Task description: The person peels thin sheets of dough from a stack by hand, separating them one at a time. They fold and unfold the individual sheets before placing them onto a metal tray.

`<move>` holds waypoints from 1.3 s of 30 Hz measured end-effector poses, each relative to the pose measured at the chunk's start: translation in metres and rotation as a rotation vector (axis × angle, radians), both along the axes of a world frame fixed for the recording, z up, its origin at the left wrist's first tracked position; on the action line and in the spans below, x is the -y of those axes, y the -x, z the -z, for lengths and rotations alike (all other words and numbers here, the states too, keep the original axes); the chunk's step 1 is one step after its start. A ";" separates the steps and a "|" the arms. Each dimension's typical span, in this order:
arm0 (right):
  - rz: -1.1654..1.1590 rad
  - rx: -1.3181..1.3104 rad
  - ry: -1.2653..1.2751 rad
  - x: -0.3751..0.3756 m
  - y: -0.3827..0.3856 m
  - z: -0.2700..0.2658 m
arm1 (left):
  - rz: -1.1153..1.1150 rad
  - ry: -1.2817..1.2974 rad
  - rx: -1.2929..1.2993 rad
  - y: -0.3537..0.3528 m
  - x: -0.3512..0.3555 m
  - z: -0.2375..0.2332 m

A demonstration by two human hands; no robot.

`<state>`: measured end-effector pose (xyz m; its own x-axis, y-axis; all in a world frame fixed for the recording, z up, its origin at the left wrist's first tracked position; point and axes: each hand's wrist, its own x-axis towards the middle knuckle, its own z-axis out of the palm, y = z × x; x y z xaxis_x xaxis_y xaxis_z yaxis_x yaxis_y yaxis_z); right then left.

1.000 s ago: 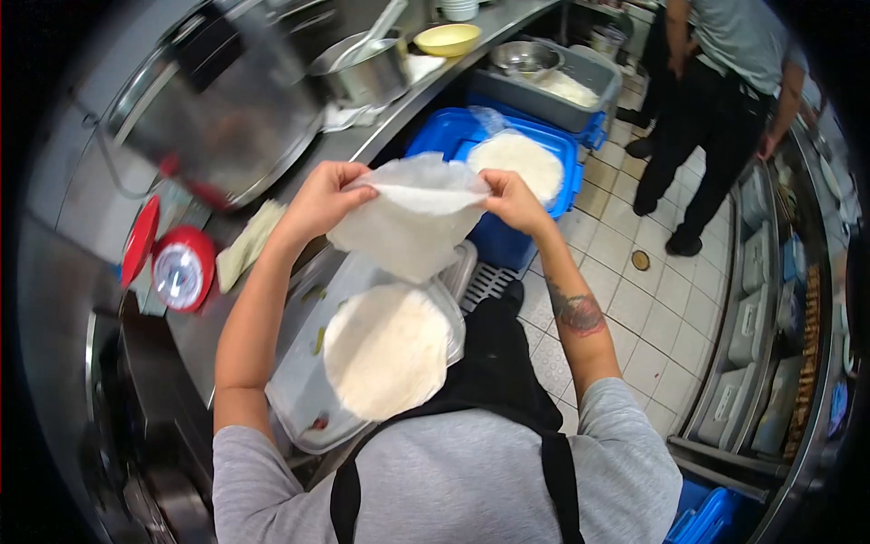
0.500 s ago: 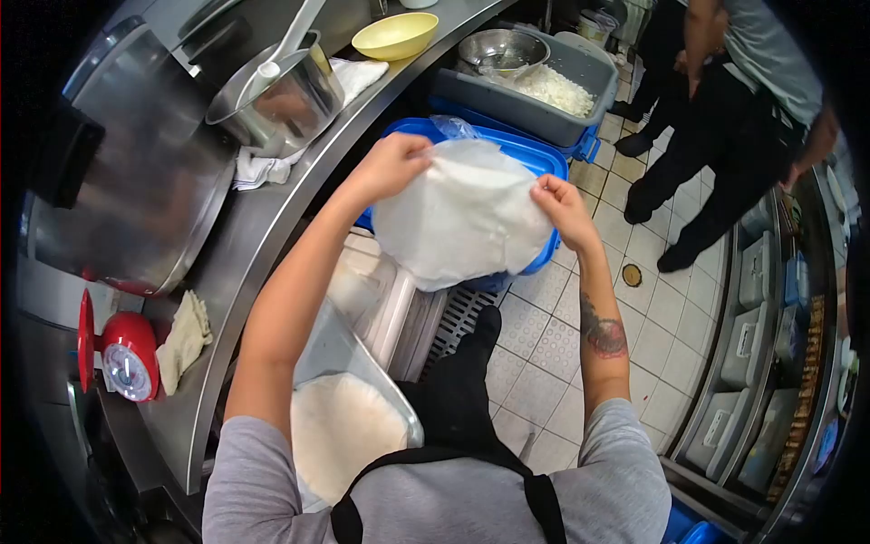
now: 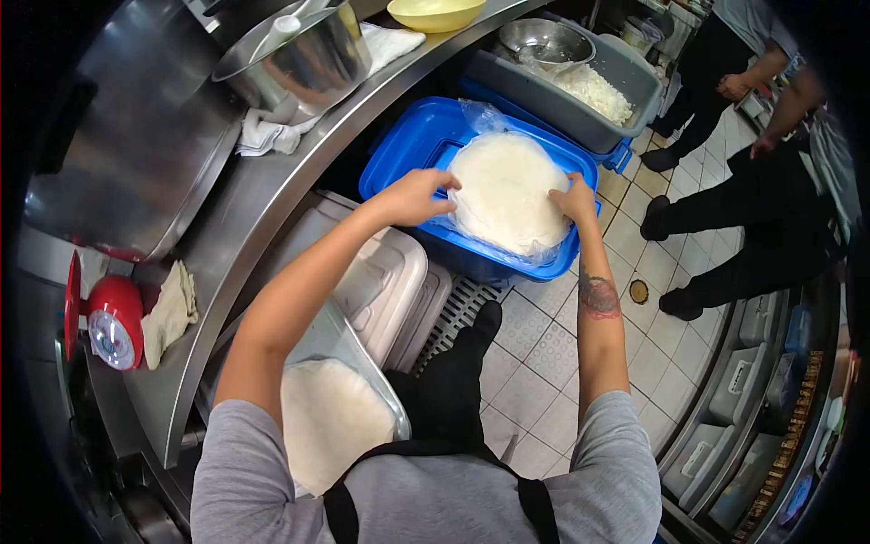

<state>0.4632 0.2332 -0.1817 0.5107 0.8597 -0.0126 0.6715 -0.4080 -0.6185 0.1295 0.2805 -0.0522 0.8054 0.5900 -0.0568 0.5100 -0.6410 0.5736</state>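
A round, thin white dough sheet point(image 3: 509, 190) lies flat on top of a pile with clear plastic point(image 3: 544, 249) around its edge, on a blue lid point(image 3: 399, 150). At the pile's left edge is my left hand point(image 3: 421, 197), fingers apart and curved toward the rim. My right hand point(image 3: 575, 199) touches the right edge, thumb raised away from the fingers; some of its fingertips are hard to make out. Nearer my body, more round dough point(image 3: 331, 422) lies in a metal tray point(image 3: 367, 354) to my left.
A steel counter point(image 3: 263, 227) curves along the left with a red scale point(image 3: 113, 322), a cloth point(image 3: 170, 313) and a steel pot point(image 3: 304, 68). Beyond the lid stands a grey tub point(image 3: 517, 86) of white shreds. Two people point(image 3: 770, 195) stand at the right; drawers point(image 3: 716, 417) line that side.
The dough sheet, earlier held up between both hands, has come down flat onto the pile. Both hands have loosened from their pinch. The view has shifted slightly, and the people have moved.
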 end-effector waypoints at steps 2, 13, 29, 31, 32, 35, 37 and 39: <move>0.003 -0.024 -0.039 0.010 0.016 -0.007 | -0.005 0.112 0.080 0.031 0.036 -0.027; 0.027 -0.132 0.116 0.021 0.015 -0.026 | -0.373 0.215 0.187 0.239 0.245 -0.112; -0.717 -0.116 -0.457 0.223 0.309 -0.128 | -1.262 0.000 0.039 0.323 0.409 0.007; -0.913 -0.071 -0.444 0.261 0.355 -0.132 | -1.294 0.256 0.057 0.333 0.407 0.001; -0.989 -0.116 -0.363 0.278 0.373 -0.131 | -1.259 0.340 0.053 0.339 0.406 0.004; -1.207 0.286 -0.156 0.319 0.411 -0.119 | -1.164 0.518 0.603 0.339 0.415 0.021; -1.171 0.282 -0.185 0.324 0.417 -0.117 | -1.091 0.615 0.959 0.328 0.417 0.018; -1.165 0.206 -0.205 0.324 0.418 -0.120 | -1.013 0.879 1.225 0.323 0.418 0.008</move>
<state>0.0454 -0.0905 -0.0618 -0.5992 0.7826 0.1689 0.6656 0.6041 -0.4382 -0.1936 -0.1376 -0.0604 0.0151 0.9524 -0.3043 -0.4563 0.2774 0.8455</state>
